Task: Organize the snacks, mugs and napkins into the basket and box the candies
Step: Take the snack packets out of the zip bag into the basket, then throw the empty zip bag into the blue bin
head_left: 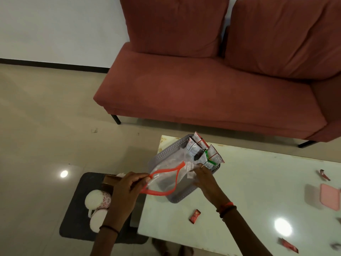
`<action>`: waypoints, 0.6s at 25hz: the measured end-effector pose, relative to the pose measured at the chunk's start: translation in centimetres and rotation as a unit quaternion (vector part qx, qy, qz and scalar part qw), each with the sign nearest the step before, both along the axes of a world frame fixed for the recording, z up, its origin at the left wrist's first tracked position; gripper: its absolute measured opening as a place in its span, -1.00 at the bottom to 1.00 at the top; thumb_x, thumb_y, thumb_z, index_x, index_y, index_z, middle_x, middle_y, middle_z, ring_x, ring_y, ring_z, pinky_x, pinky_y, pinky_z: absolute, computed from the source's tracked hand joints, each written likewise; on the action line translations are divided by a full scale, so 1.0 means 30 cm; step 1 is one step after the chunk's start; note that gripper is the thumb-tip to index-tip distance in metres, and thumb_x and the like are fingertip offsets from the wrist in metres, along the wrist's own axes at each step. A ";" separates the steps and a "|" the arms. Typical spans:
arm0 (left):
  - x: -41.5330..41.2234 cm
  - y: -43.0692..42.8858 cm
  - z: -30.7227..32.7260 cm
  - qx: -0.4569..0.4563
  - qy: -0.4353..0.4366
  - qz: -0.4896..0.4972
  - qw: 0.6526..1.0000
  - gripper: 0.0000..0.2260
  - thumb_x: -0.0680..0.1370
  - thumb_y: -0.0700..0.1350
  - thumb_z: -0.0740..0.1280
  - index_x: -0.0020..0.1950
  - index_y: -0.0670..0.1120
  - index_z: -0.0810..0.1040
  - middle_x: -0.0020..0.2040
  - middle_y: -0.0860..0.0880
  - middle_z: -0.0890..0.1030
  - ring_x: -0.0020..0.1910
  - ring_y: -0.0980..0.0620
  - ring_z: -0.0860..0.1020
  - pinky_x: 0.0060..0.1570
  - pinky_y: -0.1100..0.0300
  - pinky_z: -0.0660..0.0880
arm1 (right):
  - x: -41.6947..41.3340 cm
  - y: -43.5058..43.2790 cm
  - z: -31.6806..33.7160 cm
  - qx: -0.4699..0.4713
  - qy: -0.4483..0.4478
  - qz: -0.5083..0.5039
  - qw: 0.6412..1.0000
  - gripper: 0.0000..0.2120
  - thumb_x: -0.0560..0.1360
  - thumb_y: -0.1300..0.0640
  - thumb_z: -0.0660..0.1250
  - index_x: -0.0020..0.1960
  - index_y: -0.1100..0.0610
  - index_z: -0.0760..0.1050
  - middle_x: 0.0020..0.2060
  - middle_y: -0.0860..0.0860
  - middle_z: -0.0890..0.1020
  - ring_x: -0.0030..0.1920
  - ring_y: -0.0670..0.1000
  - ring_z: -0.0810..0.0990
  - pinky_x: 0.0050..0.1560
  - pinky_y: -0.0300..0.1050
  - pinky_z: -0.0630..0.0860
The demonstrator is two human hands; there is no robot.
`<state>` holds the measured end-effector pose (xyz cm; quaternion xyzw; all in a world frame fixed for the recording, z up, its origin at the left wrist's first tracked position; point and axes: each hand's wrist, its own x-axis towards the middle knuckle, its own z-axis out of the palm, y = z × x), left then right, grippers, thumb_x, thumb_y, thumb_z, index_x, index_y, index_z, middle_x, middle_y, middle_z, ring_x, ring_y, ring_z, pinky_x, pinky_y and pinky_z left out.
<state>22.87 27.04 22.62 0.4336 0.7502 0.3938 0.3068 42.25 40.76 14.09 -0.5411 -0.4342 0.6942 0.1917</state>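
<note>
Basket point(167, 151), grey and perforated, is sitting at the far left corner of the white glossy table point(249, 182), its near corner jutting toward the table's left edge; snack packets point(200, 150) are standing upright along its far right side, tops poking above the rim. Left hand point(127, 183) is pinching the orange rim of a clear zip bag point(166, 174) with fingers closed on it, holding the mouth out past the table's left edge; right hand point(203, 175) is gripping the bag's opposite side over the basket, fingers closed, just beside the packets; bag is lying partly inside the basket, mouth spread open between the two hands. Red candy point(194, 216) is lying alone on the table near the right forearm; more red candies point(324, 174) are scattered toward the table's right edge and near corner point(289, 245), well apart; pink box point(329, 199) is sitting at the right edge, partly cut off. Floral mugs point(97, 199) are lying on a dark mat point(77, 215) on the floor left of the table, just beside a cardboard box point(108, 182) mostly hidden by the left arm. Table middle is showing open surface between basket and pink box; red sofa point(203, 85) is standing beyond the table's far edge with a strip of floor between.
</note>
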 end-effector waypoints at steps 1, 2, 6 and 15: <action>0.022 -0.031 -0.004 0.001 -0.013 0.006 1.000 -0.89 0.49 -0.27 0.34 -0.03 -0.14 0.61 -0.10 -0.03 0.61 -0.09 0.09 0.58 -0.11 0.51 0.49 | 0.023 -0.006 0.031 -0.008 0.013 -0.012 1.000 -0.88 0.59 0.27 0.15 0.05 0.24 0.44 -0.03 0.08 0.53 0.11 0.13 0.48 0.04 -0.04 0.55; 0.040 -0.057 -0.012 -0.002 -0.026 0.014 1.000 -0.89 0.48 -0.27 0.34 -0.05 -0.10 0.61 -0.09 0.00 0.60 -0.06 0.07 0.58 -0.07 0.47 0.51 | 0.039 -0.008 0.061 -0.013 0.024 -0.026 0.999 -0.86 0.57 0.31 0.15 0.05 0.29 0.45 -0.02 0.12 0.55 0.12 0.15 0.50 0.00 -0.07 0.58; 0.106 -0.098 -0.053 -0.043 -0.012 0.013 0.999 -0.74 0.45 -0.16 0.41 0.13 -0.06 0.54 0.15 0.11 0.47 0.18 0.11 0.44 0.06 0.52 0.39 | 0.106 -0.047 0.149 -0.059 0.112 -0.097 0.987 -0.71 0.53 0.32 0.17 0.22 0.20 0.47 0.20 0.33 0.53 0.18 0.29 0.55 0.19 0.22 0.51; 0.236 -0.053 -0.076 -0.094 -0.245 -0.133 0.956 -0.45 0.48 -0.25 0.35 0.26 0.23 0.19 0.22 0.13 0.46 0.16 0.20 0.52 0.00 0.39 0.52 | 0.220 -0.185 0.197 -0.232 0.256 -0.057 0.937 -0.72 0.60 0.19 0.11 0.21 0.22 0.50 0.06 0.24 0.62 0.02 0.20 0.62 -0.01 0.09 0.63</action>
